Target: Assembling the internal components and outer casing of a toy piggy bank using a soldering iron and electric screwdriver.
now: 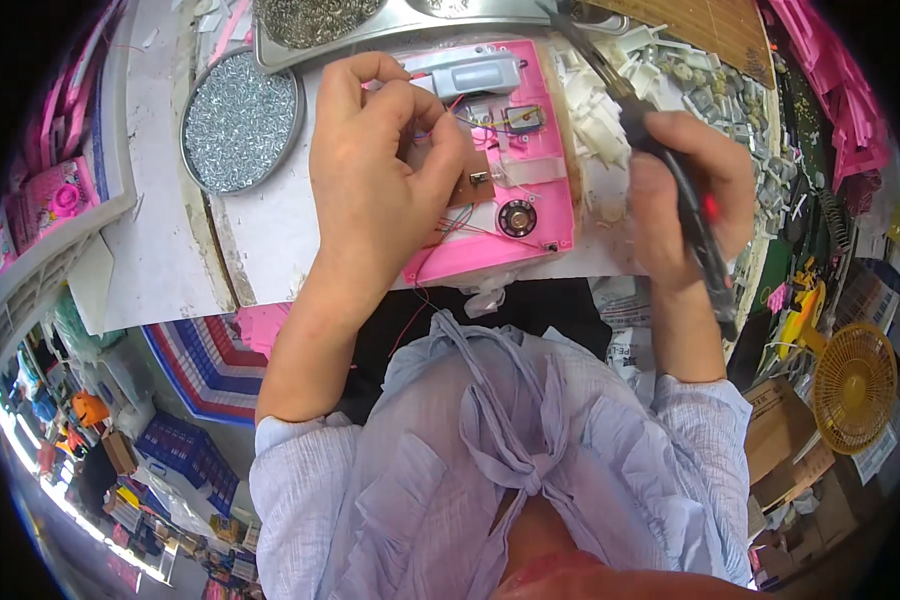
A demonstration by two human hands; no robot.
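Note:
A pink plastic housing (553,215) lies on the white bench in front of me. Inside it are a round black speaker (517,218), a brown circuit board (473,182), a white-grey battery box (477,76) and thin coloured wires. My left hand (390,150) is over the housing's left side, its fingers curled in a pinch next to the board and wires; what they hold is hidden. To the right of the housing, my right hand (695,190) grips the black handle of a soldering iron (660,140). The iron slants up and left, its tip end near the metal tray.
A round dish of small silver screws (240,122) stands left of the housing. Behind is a metal tray (395,38) holding tangled wire. White plastic pieces (595,110) and grey metal parts (760,150) are heaped at right. A yellow fan (854,388) sits lower right.

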